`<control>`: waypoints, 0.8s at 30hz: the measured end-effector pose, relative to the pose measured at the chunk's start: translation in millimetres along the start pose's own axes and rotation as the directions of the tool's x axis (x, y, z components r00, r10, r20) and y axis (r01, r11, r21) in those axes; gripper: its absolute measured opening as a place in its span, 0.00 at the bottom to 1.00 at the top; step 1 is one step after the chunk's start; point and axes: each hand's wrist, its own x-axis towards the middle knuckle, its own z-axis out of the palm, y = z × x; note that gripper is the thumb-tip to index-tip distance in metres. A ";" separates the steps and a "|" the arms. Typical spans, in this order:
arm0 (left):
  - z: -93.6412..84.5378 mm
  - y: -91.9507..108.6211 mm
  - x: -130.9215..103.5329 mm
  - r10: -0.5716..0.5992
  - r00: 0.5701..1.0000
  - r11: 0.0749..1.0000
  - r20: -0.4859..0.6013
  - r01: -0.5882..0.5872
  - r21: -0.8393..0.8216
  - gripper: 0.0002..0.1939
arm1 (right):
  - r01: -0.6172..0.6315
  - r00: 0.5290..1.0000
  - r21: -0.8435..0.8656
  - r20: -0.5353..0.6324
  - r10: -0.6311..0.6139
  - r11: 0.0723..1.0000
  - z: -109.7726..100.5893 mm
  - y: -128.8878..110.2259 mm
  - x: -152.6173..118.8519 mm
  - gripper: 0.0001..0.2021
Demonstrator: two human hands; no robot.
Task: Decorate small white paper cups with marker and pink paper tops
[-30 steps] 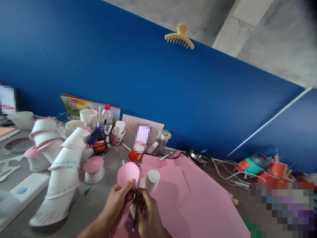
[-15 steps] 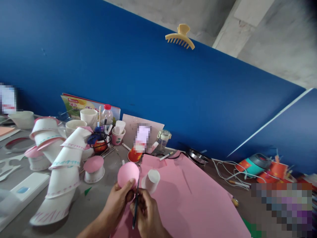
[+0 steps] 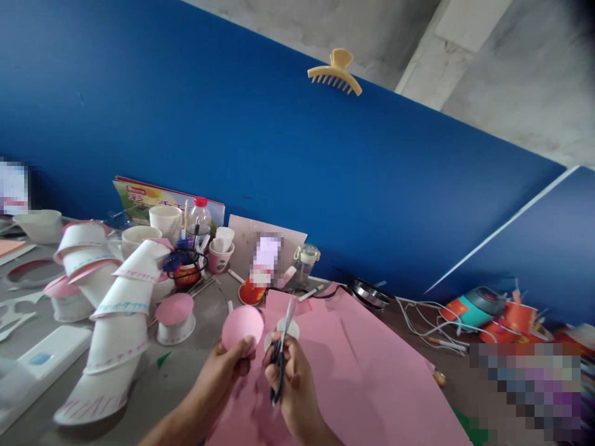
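Note:
A round pink paper piece [image 3: 242,328] is pinched between the thumb and fingers of my left hand [image 3: 232,365]. My right hand [image 3: 292,371] is wrapped round black-handled scissors [image 3: 280,359], their blades pointing up and apart from the pink piece. Behind the scissors a white cup [image 3: 292,327] is partly hidden by my right hand. Large pink paper [image 3: 367,365] lies beneath both hands. To the left stands a white cup piece with a pink top [image 3: 175,316], beside a curved chain of joined white paper cups [image 3: 118,328].
Stacked white cups [image 3: 166,224], a bottle with a red cap [image 3: 200,217] and a phone [image 3: 267,254] on a red cup stand at the back. White cables [image 3: 418,322] and a teal object [image 3: 476,310] lie at right. A white box [image 3: 46,359] is at left.
My right hand has moved right with the scissors, away from the pink piece, and now covers part of the white cup. My left hand still holds the pink piece.

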 end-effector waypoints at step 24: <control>-4.2 25.0 6.0 0.224 0.971 0.974 -0.083 -0.220 0.051 0.19 | -0.051 0.997 0.046 -0.048 0.053 0.998 3.1 3.1 -4.9 0.21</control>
